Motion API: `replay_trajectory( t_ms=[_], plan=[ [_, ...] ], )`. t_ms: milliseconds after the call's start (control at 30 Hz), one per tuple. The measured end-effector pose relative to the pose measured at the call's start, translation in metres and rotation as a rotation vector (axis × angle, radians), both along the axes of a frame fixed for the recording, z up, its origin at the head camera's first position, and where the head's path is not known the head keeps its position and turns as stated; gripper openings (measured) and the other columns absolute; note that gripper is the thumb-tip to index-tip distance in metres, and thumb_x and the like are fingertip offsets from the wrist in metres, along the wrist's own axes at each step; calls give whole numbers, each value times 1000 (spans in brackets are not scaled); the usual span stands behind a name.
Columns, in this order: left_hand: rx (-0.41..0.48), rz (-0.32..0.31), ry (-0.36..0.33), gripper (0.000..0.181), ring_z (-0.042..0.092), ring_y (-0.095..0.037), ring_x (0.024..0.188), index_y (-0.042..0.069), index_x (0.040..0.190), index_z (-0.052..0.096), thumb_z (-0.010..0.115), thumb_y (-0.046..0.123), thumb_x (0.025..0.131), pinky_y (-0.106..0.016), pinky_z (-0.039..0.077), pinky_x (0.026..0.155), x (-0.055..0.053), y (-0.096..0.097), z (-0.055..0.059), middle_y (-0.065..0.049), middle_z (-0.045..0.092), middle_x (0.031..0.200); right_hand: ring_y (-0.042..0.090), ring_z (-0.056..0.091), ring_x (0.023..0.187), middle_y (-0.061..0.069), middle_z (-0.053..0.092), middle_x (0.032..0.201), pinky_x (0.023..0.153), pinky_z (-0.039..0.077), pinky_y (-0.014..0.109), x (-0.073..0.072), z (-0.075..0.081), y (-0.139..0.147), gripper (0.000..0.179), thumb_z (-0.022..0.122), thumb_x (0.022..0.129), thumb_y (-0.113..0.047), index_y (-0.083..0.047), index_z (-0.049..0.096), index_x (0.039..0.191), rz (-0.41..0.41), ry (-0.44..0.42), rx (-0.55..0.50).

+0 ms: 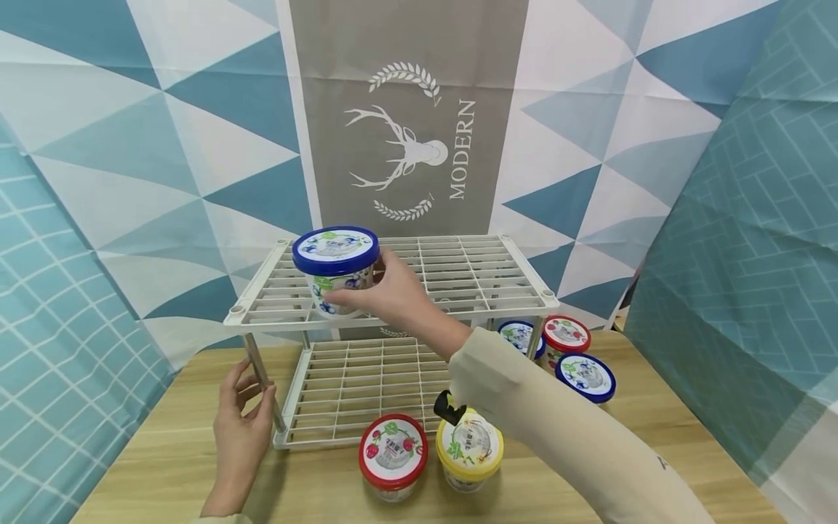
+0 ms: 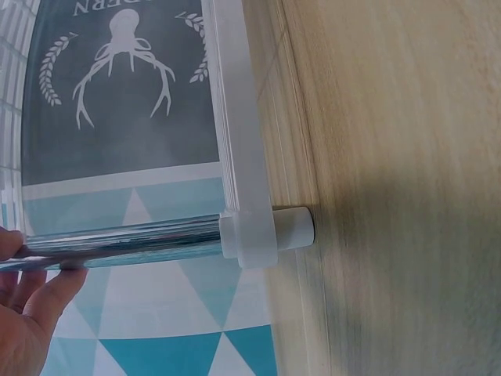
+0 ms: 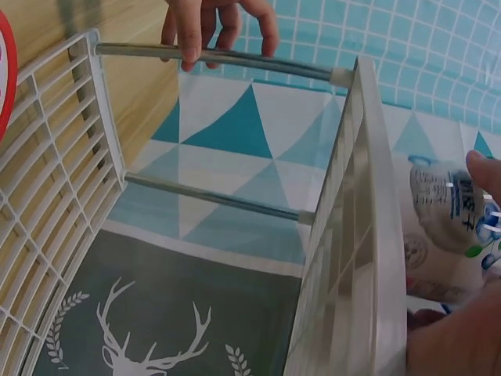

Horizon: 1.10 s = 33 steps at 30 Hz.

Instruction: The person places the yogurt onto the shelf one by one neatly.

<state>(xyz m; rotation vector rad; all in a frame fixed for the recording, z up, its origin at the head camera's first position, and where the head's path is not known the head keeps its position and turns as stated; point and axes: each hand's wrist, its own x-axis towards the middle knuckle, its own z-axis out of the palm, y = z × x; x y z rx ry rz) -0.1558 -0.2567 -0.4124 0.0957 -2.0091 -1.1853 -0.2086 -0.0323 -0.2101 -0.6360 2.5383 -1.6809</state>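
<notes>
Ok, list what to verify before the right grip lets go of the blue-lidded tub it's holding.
1. Right grip around the blue-lidded tub: ok.
2. Tub upright, lid on: ok.
3. Left grip on the front-left post: ok.
4. Tub's base resting fully on the upper shelf: cannot tell; the contact is hidden.
5. Table clear in front of the lower shelf: not ok; a red-lidded tub and a yellow-lidded tub stand there.

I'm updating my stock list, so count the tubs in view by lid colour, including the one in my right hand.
Blue-lidded tubs: 3
Red-lidded tubs: 2
Yellow-lidded tub: 1
Total in view: 6
</notes>
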Motion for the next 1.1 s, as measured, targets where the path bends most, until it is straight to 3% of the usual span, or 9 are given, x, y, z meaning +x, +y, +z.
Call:
replay_trajectory(
  t_ms=[267,633,867,1100],
  plan=[
    [3,0,-8,67,50,16,90,14,140,38,61,-11,83,4,44,72,0,0,0,23,45,103,18,59,111,2,59,123,91,54,34,-4,-3,2,66,80,75,-27,-17,47,132,50,-16,-4],
    [-14,7,-13,68,50,17,90,16,141,37,62,-10,83,5,42,73,-1,-1,0,21,47,101,18,60,109,1,61,121,89,55,32,0,-5,-3,67,82,71,-32,-16,51,128,-48,51,26],
    [-13,13,-19,68,49,18,90,16,141,36,61,-11,83,5,42,73,0,0,1,22,46,101,19,59,111,2,60,123,91,53,35,1,-5,-5,71,82,70,-35,-15,49,130,-91,61,49],
    [-13,11,-21,67,48,18,90,15,141,37,61,-11,84,5,42,73,0,1,1,21,46,101,18,56,111,3,56,123,88,54,33,2,-5,0,87,84,68,-34,-16,37,139,-68,49,14]
  ],
)
